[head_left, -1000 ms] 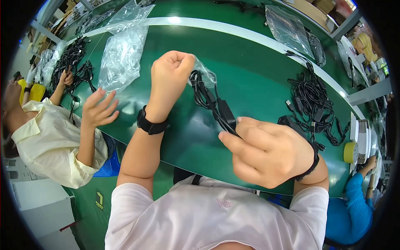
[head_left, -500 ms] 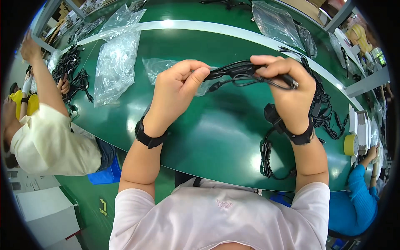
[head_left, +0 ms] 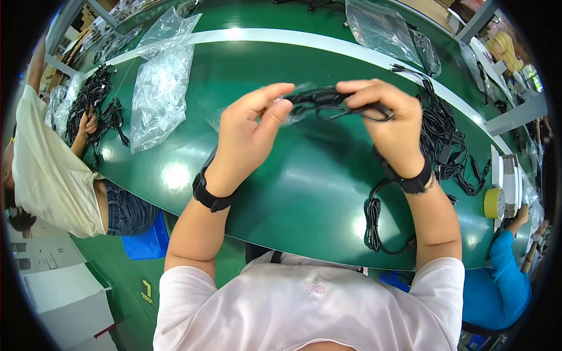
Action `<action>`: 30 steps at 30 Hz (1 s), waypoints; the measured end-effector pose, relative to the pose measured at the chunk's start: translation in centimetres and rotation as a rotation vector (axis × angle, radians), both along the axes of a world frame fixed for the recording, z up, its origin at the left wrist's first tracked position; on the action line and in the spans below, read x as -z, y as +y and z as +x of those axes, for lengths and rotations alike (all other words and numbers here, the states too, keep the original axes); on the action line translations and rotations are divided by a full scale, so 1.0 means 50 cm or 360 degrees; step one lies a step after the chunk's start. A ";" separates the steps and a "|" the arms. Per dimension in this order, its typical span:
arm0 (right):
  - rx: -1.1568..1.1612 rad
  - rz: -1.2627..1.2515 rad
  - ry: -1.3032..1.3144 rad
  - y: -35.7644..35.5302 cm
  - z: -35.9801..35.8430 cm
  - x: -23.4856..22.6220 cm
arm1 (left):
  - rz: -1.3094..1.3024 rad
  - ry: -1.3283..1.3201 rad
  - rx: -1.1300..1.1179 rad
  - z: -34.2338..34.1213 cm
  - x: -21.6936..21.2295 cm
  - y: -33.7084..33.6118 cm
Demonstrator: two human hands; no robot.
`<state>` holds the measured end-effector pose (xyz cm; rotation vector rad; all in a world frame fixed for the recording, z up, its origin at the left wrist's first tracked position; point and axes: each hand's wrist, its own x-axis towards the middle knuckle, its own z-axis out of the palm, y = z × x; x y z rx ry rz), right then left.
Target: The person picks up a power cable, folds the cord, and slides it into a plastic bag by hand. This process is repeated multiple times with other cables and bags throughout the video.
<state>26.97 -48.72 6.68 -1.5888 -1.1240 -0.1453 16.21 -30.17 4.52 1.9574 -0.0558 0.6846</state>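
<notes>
**op:** Cable [head_left: 328, 100] bundle's up over the green table [head_left: 304, 193], just in front of the cable pile [head_left: 451, 140]. Right hand [head_left: 389, 120] grips one end, left hand [head_left: 252, 126] pinches a clear bag [head_left: 287, 111] at the other.

**reply:** I'd hold the bag mouth wide and feed the bundle in end-first, coils tight.

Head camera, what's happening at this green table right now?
A person holds a bundled black cable up over the green table, pinched between the left hand and right hand, with a clear plastic bag at the left fingers. More cables lie piled to the right, and empty bags to the left. A co-worker on the left handles another cable pile.
</notes>
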 end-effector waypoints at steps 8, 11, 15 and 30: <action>-0.0059 0.0083 -0.0449 0.045 -0.059 0.029 | 0.0151 -0.0338 0.0085 0.003 0.000 -0.028; -0.0151 0.0098 0.0326 0.040 -0.048 0.020 | -0.0149 -0.0206 0.0050 -0.010 -0.014 -0.008; -0.0161 0.0654 0.1057 0.008 -0.016 -0.030 | 0.0032 -0.0224 -0.0095 -0.009 -0.025 -0.011; 0.0184 -0.0111 -0.0462 0.041 -0.035 0.019 | -0.0465 -0.0319 0.0315 -0.026 -0.031 -0.031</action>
